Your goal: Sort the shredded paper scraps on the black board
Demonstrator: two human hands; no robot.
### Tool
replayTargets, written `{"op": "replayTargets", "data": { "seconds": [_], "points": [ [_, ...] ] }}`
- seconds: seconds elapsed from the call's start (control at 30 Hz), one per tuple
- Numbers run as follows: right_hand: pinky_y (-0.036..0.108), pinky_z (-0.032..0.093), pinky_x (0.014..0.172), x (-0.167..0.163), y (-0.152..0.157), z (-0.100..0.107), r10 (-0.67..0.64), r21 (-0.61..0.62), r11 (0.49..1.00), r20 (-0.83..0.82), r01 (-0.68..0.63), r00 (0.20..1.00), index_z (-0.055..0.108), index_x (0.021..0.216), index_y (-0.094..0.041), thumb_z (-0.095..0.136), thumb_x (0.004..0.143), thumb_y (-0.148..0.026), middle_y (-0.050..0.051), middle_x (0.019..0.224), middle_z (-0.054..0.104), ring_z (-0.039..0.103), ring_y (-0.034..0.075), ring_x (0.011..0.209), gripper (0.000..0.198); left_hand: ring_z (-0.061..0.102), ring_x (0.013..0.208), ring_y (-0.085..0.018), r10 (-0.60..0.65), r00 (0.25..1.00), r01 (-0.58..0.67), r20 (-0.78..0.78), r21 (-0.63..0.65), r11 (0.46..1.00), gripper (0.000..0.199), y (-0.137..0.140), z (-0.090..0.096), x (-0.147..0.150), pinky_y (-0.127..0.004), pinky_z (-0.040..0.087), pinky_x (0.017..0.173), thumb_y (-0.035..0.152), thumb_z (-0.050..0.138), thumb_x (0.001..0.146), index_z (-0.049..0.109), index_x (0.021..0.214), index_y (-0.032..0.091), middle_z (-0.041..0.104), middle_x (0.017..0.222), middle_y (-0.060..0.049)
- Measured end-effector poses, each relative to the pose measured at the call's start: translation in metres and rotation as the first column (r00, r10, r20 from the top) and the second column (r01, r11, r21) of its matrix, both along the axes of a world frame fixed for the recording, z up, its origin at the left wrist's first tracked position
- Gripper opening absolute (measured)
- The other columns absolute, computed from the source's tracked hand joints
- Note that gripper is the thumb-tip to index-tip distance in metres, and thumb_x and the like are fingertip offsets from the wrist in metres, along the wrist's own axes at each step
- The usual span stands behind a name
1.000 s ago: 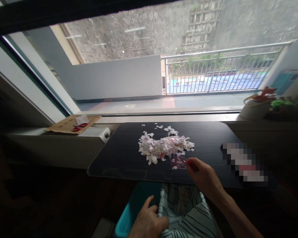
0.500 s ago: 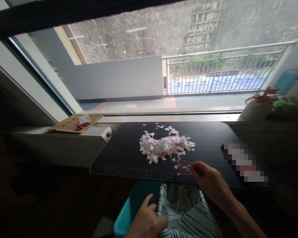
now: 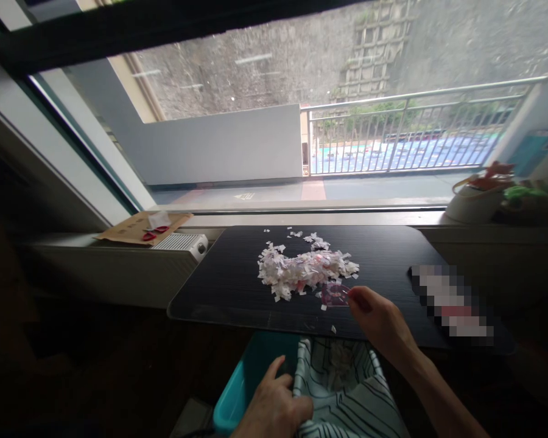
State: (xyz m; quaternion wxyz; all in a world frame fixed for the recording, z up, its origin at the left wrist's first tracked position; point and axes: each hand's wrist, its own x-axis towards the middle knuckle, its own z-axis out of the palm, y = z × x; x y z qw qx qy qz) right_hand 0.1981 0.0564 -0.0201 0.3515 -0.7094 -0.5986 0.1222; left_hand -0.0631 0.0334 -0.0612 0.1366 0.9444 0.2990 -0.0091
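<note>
Beside paper scraps [image 3: 301, 267], right hand [image 3: 378, 314], grip pinched on pink piece [image 3: 335, 295], left hand [image 3: 276, 400] at striped bag [image 3: 351, 410], hold unclear.

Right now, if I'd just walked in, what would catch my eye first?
Probably the heap of pale scraps in the middle of the dark tabletop. At the heap's near edge, the right hand holds a see-through pinkish piece. Below the tabletop's near edge, a teal bin stands out, with the left hand by a striped cloth.
</note>
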Motion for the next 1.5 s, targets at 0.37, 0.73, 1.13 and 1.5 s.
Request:
{"op": "replayTargets", "data": {
  "seconds": [0.37,0.73,1.13,1.5],
  "points": [
    [0.025,0.045,0.058,0.008,-0.031,0.007,0.006,-0.113,0.994,0.056,0.001,0.998,0.062,0.082,-0.024,0.050,0.081,-0.033,-0.001,0.069,0.067,0.062,0.016,0.060,0.015,0.051,0.065,-0.017,0.017,0.997,-0.017,0.072,-0.004,1.000,0.020,-0.003,0.011,-0.001,-0.044,0.022,0.107,0.038,0.067,0.069,0.058,0.063,0.022,0.050,0.054,0.004],
    [0.026,0.047,0.059,0.006,-0.036,0.007,-0.011,-0.077,0.997,0.025,0.013,1.000,0.063,0.084,-0.024,0.050,0.081,-0.032,0.000,0.071,0.069,0.063,0.016,0.061,0.016,0.052,0.067,-0.018,0.035,0.997,-0.033,0.076,-0.021,0.999,0.017,-0.006,0.014,0.003,-0.045,0.020,0.107,0.033,0.070,0.066,0.058,0.064,0.022,0.054,0.057,0.003],
    [0.025,0.048,0.058,0.010,-0.039,0.003,0.017,-0.086,0.996,-0.024,-0.019,1.000,0.065,0.084,-0.023,0.052,0.080,-0.034,0.000,0.071,0.070,0.064,0.016,0.061,0.017,0.051,0.066,-0.018,0.041,0.996,-0.038,0.079,-0.035,0.999,0.016,-0.006,0.024,0.004,-0.044,0.021,0.108,0.028,0.068,0.063,0.054,0.060,0.021,0.050,0.056,0.003],
    [0.027,0.054,0.062,0.035,-0.032,-0.023,-0.007,-0.076,0.997,-0.406,-0.027,0.914,0.067,0.081,-0.019,0.061,0.075,-0.040,0.004,0.073,0.072,0.067,0.020,0.068,0.022,0.050,0.066,-0.017,0.051,0.992,-0.045,0.113,-0.054,0.997,0.016,-0.007,0.014,0.004,-0.046,0.019,0.107,0.029,0.068,0.066,0.055,0.061,0.021,0.047,0.053,0.004]
  ]
}}
